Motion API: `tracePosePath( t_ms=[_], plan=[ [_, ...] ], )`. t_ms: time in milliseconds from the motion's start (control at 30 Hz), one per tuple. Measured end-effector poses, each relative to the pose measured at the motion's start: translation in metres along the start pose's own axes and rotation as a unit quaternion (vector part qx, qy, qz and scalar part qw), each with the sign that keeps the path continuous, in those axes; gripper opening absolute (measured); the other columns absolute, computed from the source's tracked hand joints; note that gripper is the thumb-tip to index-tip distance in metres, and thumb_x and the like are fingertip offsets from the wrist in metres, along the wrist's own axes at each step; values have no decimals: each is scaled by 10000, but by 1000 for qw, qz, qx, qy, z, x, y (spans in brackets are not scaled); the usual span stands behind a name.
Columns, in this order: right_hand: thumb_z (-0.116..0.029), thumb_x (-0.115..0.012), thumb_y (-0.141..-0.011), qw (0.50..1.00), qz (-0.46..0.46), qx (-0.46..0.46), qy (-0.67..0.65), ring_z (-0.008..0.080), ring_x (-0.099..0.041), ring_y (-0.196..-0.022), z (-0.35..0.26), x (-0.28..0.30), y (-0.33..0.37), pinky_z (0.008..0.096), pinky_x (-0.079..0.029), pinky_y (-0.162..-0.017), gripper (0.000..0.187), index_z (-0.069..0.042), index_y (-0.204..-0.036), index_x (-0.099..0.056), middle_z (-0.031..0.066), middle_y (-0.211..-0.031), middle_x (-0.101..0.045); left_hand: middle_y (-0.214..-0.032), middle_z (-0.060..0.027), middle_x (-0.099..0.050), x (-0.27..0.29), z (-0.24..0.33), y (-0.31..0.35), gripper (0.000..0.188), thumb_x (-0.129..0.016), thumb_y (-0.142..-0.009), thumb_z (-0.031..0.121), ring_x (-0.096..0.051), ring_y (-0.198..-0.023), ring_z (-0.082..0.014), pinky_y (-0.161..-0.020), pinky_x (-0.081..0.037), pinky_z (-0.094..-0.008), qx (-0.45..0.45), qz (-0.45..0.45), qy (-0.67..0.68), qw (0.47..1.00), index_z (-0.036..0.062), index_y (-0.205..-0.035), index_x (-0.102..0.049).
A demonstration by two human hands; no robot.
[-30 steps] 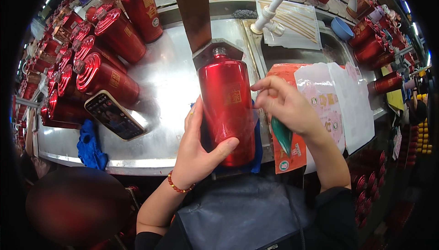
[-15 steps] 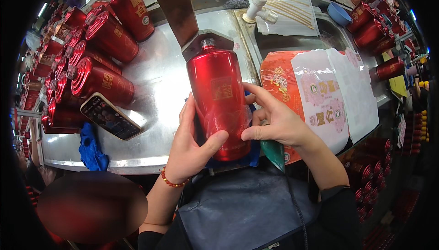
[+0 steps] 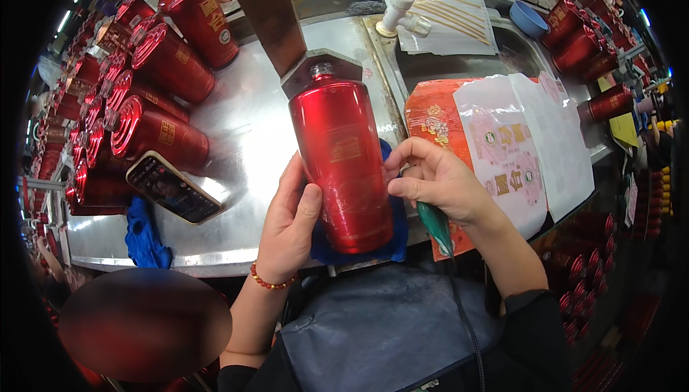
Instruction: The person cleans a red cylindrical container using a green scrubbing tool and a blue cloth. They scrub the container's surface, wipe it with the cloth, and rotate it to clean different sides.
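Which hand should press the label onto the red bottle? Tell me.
Probably the right hand: its fingertips already touch the red bottle beside the label sheets. The left hand grips and steadies the bottle.

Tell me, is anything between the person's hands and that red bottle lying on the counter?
Nothing visible: the left hand lies directly against the red bottle, and the right hand touches its other side, with a green tool tucked under that palm.

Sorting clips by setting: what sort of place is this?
Probably a bottle-labelling or packing bench in a workshop: rows of red bottles lie on a steel worktop, with label sheets beside the bottle in hand.
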State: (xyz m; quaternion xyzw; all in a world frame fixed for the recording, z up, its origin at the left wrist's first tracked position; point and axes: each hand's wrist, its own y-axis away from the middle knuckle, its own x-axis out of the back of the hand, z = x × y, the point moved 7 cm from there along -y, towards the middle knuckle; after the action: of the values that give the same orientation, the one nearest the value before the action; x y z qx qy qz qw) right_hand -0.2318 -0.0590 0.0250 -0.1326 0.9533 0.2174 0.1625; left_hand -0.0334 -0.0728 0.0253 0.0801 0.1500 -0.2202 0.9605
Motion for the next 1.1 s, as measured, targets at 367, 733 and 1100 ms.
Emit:
tracePosePath(
  t_ms=[367, 733, 1100],
  plan=[
    [-84, -757, -928, 1000, -15, 27, 1, 27, -593, -699, -18, -12, 1, 175, -459, -624, 116, -65, -918, -643, 12, -881, -690, -1491, -105, -497, -1, 0, 4, 708, -568, -1081, 314, -509, -1319, -172, -1108, -404, -328, -13, 8, -38, 999, -16, -1610, -234],
    [-148, -758, -953, 998, 25, 22, 61, 68, -647, -786, 0, 12, -3, 217, -505, -717, 224, -7, -1074, -633, 30, -875, -695, -1562, -128, -439, 6, -6, 4, 724, -565, -1081, 284, -444, -1425, -218, -1188, -348, -375, -20, 4, 35, 999, -34, -1621, -201],
    [-80, -777, -920, 999, 15, 11, 46, 56, -629, -872, 2, -4, -8, 183, -491, -741, 603, 5, -1446, -495, 43, -1131, -568, -1621, -140, -371, 4, -8, 5, 713, -528, -1098, 299, -380, -1484, -238, -1215, -313, -384, -11, -10, -1, 1000, -25, -1631, -183]
  ],
)
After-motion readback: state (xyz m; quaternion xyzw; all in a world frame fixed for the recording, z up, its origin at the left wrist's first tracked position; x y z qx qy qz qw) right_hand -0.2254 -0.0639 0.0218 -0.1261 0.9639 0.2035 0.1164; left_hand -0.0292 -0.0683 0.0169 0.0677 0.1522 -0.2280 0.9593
